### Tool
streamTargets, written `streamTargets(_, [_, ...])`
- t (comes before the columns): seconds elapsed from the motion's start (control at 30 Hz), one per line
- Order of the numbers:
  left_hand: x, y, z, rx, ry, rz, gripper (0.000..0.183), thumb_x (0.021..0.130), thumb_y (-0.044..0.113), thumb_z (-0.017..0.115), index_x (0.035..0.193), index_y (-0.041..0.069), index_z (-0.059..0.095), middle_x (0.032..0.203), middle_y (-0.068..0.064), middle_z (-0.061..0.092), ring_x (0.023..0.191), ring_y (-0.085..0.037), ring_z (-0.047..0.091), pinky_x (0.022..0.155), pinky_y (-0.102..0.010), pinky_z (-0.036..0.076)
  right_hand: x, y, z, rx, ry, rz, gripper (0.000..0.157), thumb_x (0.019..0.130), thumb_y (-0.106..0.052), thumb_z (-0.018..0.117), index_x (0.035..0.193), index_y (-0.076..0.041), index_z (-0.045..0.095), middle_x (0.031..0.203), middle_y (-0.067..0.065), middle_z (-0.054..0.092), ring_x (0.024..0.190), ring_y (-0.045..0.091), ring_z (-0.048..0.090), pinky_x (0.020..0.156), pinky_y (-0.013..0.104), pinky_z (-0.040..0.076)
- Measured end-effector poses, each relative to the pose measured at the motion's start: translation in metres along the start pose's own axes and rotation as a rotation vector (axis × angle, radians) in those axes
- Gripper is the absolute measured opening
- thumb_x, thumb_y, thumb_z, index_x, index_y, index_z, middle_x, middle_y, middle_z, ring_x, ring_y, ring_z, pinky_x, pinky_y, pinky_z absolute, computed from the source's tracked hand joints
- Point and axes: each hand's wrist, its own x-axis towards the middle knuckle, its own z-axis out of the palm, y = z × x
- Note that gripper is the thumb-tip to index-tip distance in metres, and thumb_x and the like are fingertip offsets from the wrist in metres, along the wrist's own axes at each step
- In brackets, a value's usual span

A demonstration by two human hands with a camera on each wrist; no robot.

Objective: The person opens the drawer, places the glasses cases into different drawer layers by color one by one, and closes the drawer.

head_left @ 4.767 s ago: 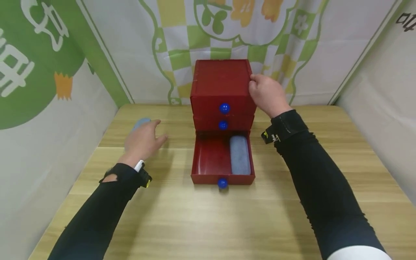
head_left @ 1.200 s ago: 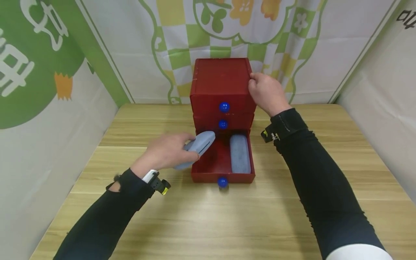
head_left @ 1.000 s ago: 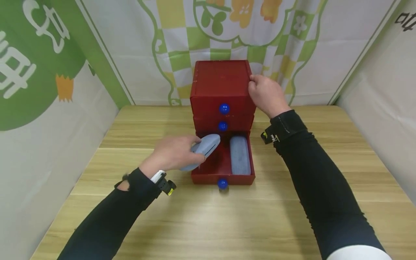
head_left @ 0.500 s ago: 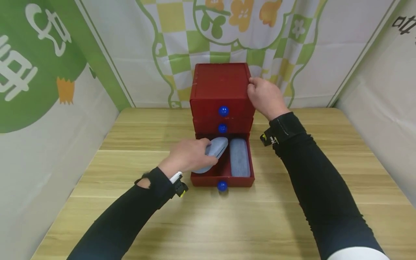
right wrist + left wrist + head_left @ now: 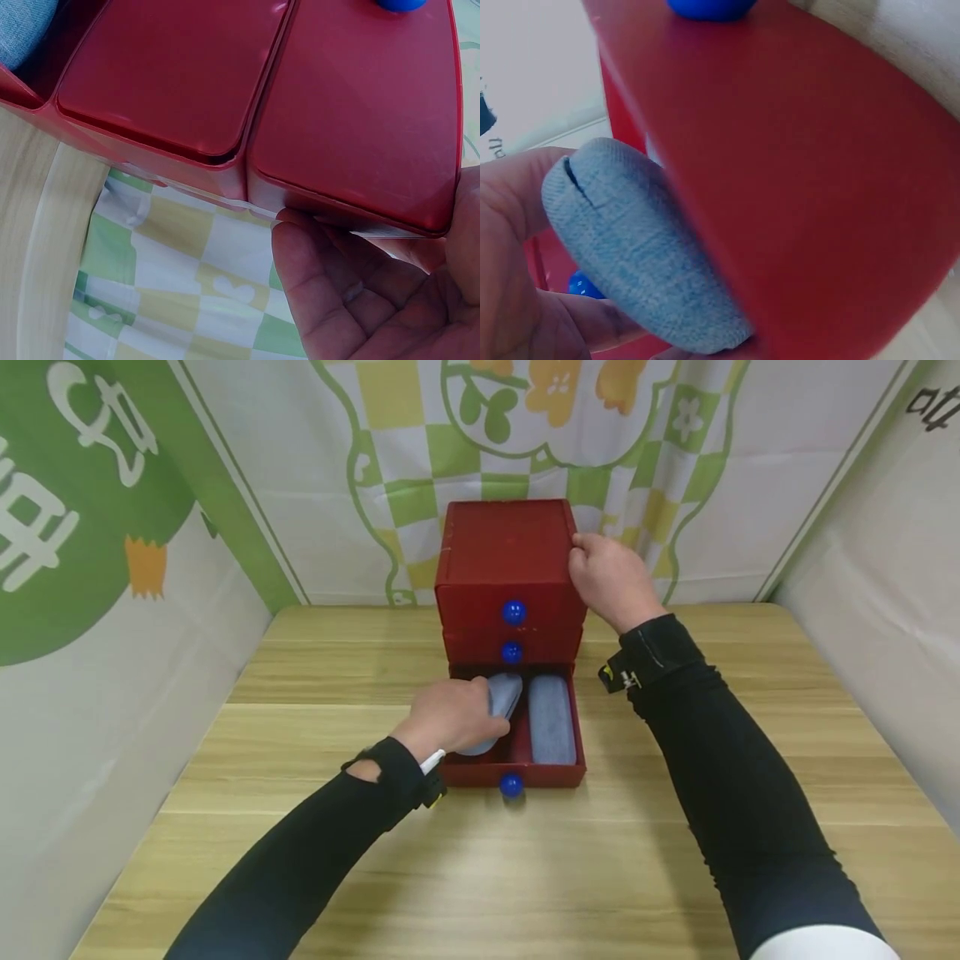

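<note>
A red drawer cabinet with blue knobs stands at the back of the table, its bottom drawer pulled out. My left hand grips a blue-grey, fabric-covered glasses case over the left half of that drawer, tilted. A dark slit runs along the case's end in the left wrist view. Along the drawer's right side lies a second blue-grey case. My right hand holds the cabinet's upper right edge, with fingers against its side in the right wrist view.
The two upper drawers, with blue knobs, are closed. Wooden tabletop spreads around the cabinet. A green-and-white checked cloth hangs right behind it, and printed cloth walls close in both sides.
My left hand picked up the glasses case from the table's left side and carried it right, over the open drawer. My right hand stays at the cabinet's edge.
</note>
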Motion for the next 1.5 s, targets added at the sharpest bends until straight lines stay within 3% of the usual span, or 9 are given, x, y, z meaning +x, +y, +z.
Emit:
streamTargets(0.4, [0.013, 0.007, 0.016, 0.068, -0.042, -0.002, 0.062, 0.087, 0.052, 0.055, 0.123, 0.002, 0.056, 0.096, -0.007, 0.064, 0.077, -0.02, 0.058, 0.071, -0.036, 0.051, -0.001, 0.0, -0.001, 0.006, -0.012, 0.006, 0.051, 0.103, -0.026, 0.027, 0.145, -0.008, 0.048, 0.147, 0.011, 0.049, 0.123, 0.029, 0.052, 0.1, 0.043, 0.042])
streamTargets(0.73, [0.017, 0.012, 0.026, -0.017, -0.051, -0.003, 0.071, 0.085, 0.058, 0.061, 0.128, 0.002, 0.051, 0.102, -0.009, 0.064, 0.082, -0.021, 0.059, 0.08, -0.037, 0.053, 0.0, 0.0, 0.0, 0.008, -0.004, 0.008, 0.051, 0.102, -0.026, 0.027, 0.145, -0.009, 0.048, 0.147, 0.011, 0.049, 0.12, 0.028, 0.054, 0.1, 0.043, 0.043])
streamTargets(0.93, [0.019, 0.013, 0.031, -0.018, -0.055, 0.007, 0.08, 0.084, 0.063, 0.061, 0.134, 0.002, 0.046, 0.106, -0.01, 0.063, 0.088, -0.022, 0.06, 0.083, -0.037, 0.052, -0.001, 0.0, 0.0, 0.011, -0.006, 0.007, 0.051, 0.102, -0.025, 0.027, 0.145, -0.008, 0.048, 0.147, 0.012, 0.049, 0.121, 0.028, 0.053, 0.101, 0.043, 0.042])
streamTargets(1.07, [0.02, 0.014, 0.032, -0.027, -0.056, 0.026, 0.083, 0.083, 0.064, 0.061, 0.134, 0.0, 0.045, 0.109, -0.013, 0.063, 0.09, -0.023, 0.061, 0.084, -0.038, 0.052, 0.0, 0.0, -0.001, 0.006, -0.008, 0.006, 0.05, 0.102, -0.025, 0.027, 0.144, -0.007, 0.048, 0.146, 0.012, 0.05, 0.123, 0.029, 0.053, 0.103, 0.044, 0.042])
streamTargets(1.3, [0.021, 0.016, 0.032, -0.024, -0.075, 0.057, 0.079, 0.085, 0.059, 0.062, 0.133, -0.001, 0.045, 0.11, -0.014, 0.064, 0.088, -0.022, 0.06, 0.086, -0.037, 0.052, -0.001, 0.0, -0.001, 0.006, -0.017, 0.012, 0.051, 0.102, -0.025, 0.027, 0.145, -0.008, 0.048, 0.147, 0.011, 0.048, 0.112, 0.028, 0.056, 0.096, 0.043, 0.043])
streamTargets(1.5, [0.02, 0.015, 0.031, -0.03, -0.086, 0.067, 0.081, 0.086, 0.059, 0.06, 0.138, -0.001, 0.043, 0.117, -0.015, 0.063, 0.095, -0.023, 0.061, 0.089, -0.038, 0.051, 0.0, 0.0, -0.001, 0.001, -0.011, 0.009, 0.05, 0.102, -0.025, 0.027, 0.145, -0.008, 0.048, 0.147, 0.012, 0.049, 0.121, 0.029, 0.053, 0.102, 0.044, 0.042])
